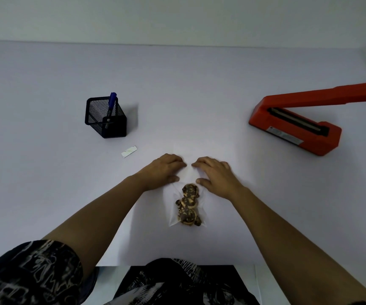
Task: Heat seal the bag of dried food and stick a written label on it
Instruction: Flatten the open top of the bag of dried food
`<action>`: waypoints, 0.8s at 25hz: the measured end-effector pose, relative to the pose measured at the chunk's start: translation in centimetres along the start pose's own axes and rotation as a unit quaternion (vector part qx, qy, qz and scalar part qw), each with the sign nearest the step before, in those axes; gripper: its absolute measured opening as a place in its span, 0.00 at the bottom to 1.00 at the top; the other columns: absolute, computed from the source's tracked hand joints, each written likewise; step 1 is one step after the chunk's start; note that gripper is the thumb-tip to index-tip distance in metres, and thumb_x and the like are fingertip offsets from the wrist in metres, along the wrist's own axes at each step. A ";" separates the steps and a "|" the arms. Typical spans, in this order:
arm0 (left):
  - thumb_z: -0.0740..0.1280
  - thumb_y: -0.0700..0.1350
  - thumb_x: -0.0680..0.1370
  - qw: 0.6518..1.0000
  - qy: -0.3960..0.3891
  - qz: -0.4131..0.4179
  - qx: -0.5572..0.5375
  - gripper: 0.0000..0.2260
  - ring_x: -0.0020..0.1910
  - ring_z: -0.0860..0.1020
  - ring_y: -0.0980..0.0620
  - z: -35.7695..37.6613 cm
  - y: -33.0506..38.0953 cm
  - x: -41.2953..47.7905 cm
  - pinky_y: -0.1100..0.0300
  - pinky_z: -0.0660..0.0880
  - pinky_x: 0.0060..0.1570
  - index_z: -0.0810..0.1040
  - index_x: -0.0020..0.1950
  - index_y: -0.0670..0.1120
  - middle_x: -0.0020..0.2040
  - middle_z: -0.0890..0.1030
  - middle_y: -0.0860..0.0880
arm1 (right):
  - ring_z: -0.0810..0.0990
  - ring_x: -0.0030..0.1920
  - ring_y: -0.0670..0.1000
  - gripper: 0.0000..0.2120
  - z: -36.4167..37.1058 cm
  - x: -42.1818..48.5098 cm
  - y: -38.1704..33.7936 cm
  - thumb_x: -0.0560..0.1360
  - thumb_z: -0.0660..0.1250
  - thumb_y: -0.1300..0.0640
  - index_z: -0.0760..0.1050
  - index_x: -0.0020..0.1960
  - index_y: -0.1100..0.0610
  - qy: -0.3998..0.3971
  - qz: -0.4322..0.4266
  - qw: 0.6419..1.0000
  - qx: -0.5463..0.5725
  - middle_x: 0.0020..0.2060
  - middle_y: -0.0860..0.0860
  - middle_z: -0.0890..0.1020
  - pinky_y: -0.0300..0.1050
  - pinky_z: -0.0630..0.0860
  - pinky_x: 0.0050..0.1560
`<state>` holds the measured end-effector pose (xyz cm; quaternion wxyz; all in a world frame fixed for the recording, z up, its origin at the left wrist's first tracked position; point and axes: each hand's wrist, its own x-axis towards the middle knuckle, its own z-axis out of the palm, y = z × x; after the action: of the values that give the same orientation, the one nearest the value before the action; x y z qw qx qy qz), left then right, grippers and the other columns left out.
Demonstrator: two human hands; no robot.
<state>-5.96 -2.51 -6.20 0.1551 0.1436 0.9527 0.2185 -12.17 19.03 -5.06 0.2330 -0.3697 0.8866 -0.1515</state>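
Upper left of frame: mesh pen cup (pixel 106 119) with blue pen (pixel 112 103), label strip (pixel 129 151) just below it. Centre: my left hand (pixel 163 170) and right hand (pixel 216 175) lie flat, fingers pressing the bag's (pixel 173 216) empty top end to the table (pixel 45 161), gripping nothing. Bag's long axis runs up-frame, food (pixel 188 205) at the bottom end. Sealer (pixel 296 122) sits upper right, lid up, well apart; right hand is nearer.

Table (pixel 45 102): bag (pixel 187 202), sealer (pixel 294 126), holder (pixel 106 119), perhaps label (pixel 129 151)
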 end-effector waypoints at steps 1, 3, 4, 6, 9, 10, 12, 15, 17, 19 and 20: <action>0.68 0.48 0.76 1.000 -0.010 -0.010 0.004 0.25 0.67 0.68 0.43 -0.3 -0.1 0.2 0.52 0.65 0.66 0.69 0.70 0.43 0.69 0.69 0.42 | 0.64 0.68 0.48 0.24 -0.1 0.1 0.0 0.75 0.64 0.50 0.65 0.69 0.49 -0.002 0.001 1.000 -0.006 0.68 0.46 0.67 0.49 0.59 0.64; 0.68 0.52 0.75 0.999 -0.025 -0.018 0.031 0.29 0.69 0.65 0.45 -0.8 -0.4 0.6 0.54 0.63 0.67 0.65 0.73 0.45 0.71 0.66 0.45 | 0.64 0.68 0.48 0.25 -0.4 0.2 -0.1 0.74 0.64 0.49 0.63 0.70 0.48 -0.003 0.002 1.000 -0.017 0.68 0.45 0.66 0.49 0.58 0.64; 0.68 0.55 0.75 0.998 -0.031 -0.020 0.041 0.31 0.69 0.64 0.46 -1.0 -0.5 0.8 0.54 0.62 0.67 0.63 0.73 0.46 0.72 0.65 0.45 | 0.64 0.69 0.48 0.26 -0.5 0.2 -0.1 0.74 0.65 0.49 0.62 0.70 0.48 -0.003 0.004 1.000 -0.021 0.69 0.45 0.65 0.50 0.57 0.65; 0.68 0.58 0.73 0.997 -0.045 -0.028 0.048 0.35 0.71 0.62 0.46 -1.4 -0.7 1.3 0.54 0.61 0.68 0.61 0.74 0.46 0.74 0.62 0.46 | 0.62 0.70 0.48 0.29 -0.8 0.4 -0.2 0.73 0.65 0.48 0.61 0.71 0.48 -0.007 0.010 1.000 -0.024 0.70 0.45 0.64 0.51 0.55 0.67; 0.70 0.60 0.71 0.996 -0.055 -0.041 0.048 0.40 0.72 0.60 0.47 -1.8 -0.7 1.8 0.55 0.58 0.70 0.58 0.75 0.45 0.75 0.60 0.47 | 0.59 0.71 0.49 0.33 -1.3 0.8 -0.3 0.71 0.67 0.47 0.58 0.72 0.49 -0.020 0.022 0.999 -0.026 0.71 0.46 0.61 0.54 0.54 0.69; 0.70 0.61 0.70 0.996 -0.055 -0.044 0.049 0.41 0.73 0.59 0.48 -1.8 -0.8 1.9 0.55 0.58 0.70 0.58 0.75 0.45 0.75 0.59 0.47 | 0.59 0.72 0.50 0.35 -1.5 1.0 -0.4 0.70 0.68 0.47 0.57 0.73 0.49 -0.023 0.025 0.999 -0.026 0.72 0.47 0.60 0.54 0.54 0.69; 0.71 0.62 0.69 0.996 -0.056 -0.051 0.051 0.43 0.73 0.58 0.47 -1.9 -0.9 2.1 0.54 0.57 0.71 0.57 0.75 0.44 0.75 0.59 0.47 | 0.57 0.72 0.50 0.39 -1.7 1.5 -0.4 0.68 0.69 0.46 0.54 0.74 0.50 -0.033 0.032 0.999 -0.028 0.73 0.47 0.58 0.55 0.55 0.69; 0.72 0.61 0.68 0.996 -0.050 -0.057 0.047 0.44 0.73 0.57 0.47 -2.0 -0.9 2.1 0.55 0.56 0.71 0.56 0.75 0.43 0.75 0.58 0.45 | 0.53 0.73 0.50 0.44 -1.7 1.8 -0.4 0.68 0.69 0.46 0.49 0.75 0.53 -0.041 0.044 0.998 -0.032 0.75 0.48 0.53 0.54 0.54 0.69; 0.73 0.59 0.68 0.998 -0.025 -0.038 0.047 0.42 0.71 0.60 0.45 -2.0 -0.8 1.8 0.55 0.58 0.70 0.60 0.74 0.42 0.73 0.61 0.43 | 0.55 0.73 0.51 0.42 -1.5 1.5 -0.4 0.68 0.70 0.47 0.52 0.74 0.54 -0.017 0.036 0.999 -0.020 0.74 0.49 0.55 0.51 0.55 0.67; 0.73 0.55 0.69 0.999 0.000 -0.003 0.043 0.34 0.66 0.66 0.43 -1.9 -0.5 1.2 0.54 0.64 0.65 0.67 0.69 0.41 0.68 0.68 0.42 | 0.60 0.69 0.50 0.35 -1.2 0.9 -0.4 0.68 0.70 0.48 0.59 0.71 0.53 0.020 0.026 0.999 0.000 0.69 0.49 0.62 0.47 0.56 0.59; 0.74 0.52 0.70 0.999 0.007 0.013 0.043 0.29 0.63 0.69 0.43 -1.8 -0.3 0.8 0.52 0.68 0.62 0.71 0.66 0.42 0.65 0.71 0.42 | 0.62 0.67 0.50 0.31 -1.0 0.6 -0.4 0.69 0.70 0.49 0.62 0.68 0.53 0.034 0.023 0.999 0.007 0.66 0.48 0.65 0.45 0.54 0.54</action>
<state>-7.42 -3.16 -5.03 0.1388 0.1609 0.9603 0.1807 -12.81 18.46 -4.26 0.2088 -0.3422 0.9012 -0.1645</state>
